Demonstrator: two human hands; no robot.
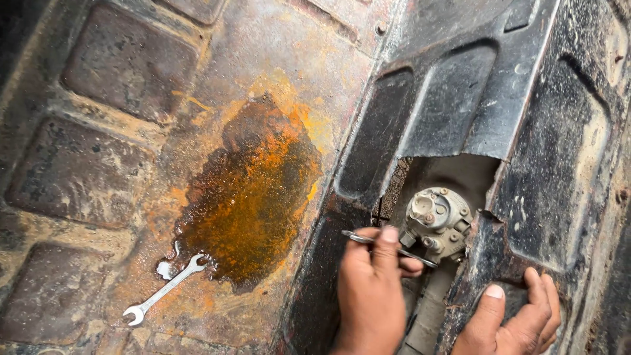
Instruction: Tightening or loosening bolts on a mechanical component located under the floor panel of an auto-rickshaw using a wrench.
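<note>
My left hand [371, 292] grips a thin metal spanner [360, 238], which lies across my fingers with its far tip at the bolts of a round grey metal fitting [437, 217]. The fitting sits in a ragged opening cut in a black floor panel [453, 98]. Just right of that opening, my right hand [516, 322] rests flat on the panel's edge, fingers spread, with nothing in it.
A second, double-ended spanner [164, 289] lies loose on the rusty ribbed metal floor [98, 164] at lower left. Beside it spreads a wet orange-brown rust patch [253, 190]. A pale hose or pipe [430, 309] runs down from the fitting.
</note>
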